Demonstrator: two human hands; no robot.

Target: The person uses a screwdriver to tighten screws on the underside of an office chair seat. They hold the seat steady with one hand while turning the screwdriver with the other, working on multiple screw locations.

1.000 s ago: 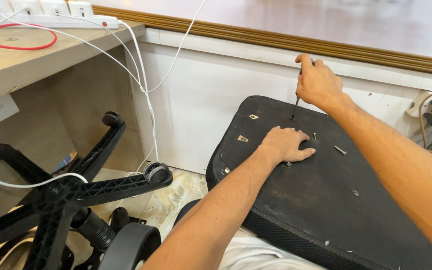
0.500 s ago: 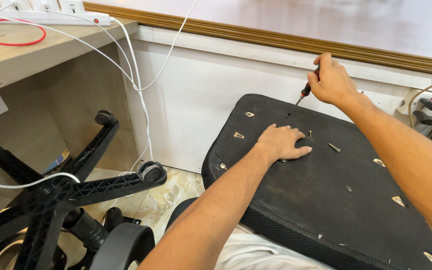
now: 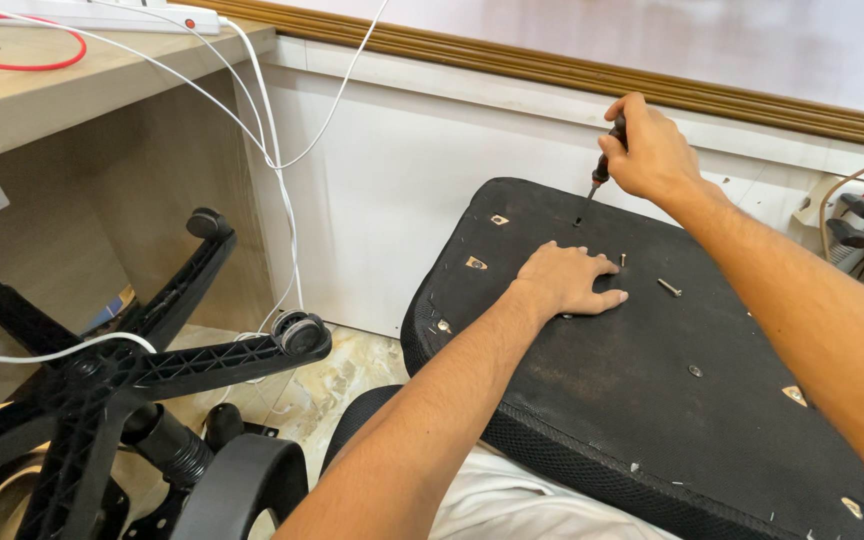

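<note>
Where desk meets wall: seat underside [image 3: 652,400].

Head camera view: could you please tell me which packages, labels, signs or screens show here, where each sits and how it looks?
No packages, labels, signs or screens can be made out.
Nearest candidate: a flat blue and yellow item under the desk at left, behind the black chair base; too hidden to identify.

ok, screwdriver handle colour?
Black with a red band near the shaft; screwdriver sits in the right hand. Head view, the only one.
</note>
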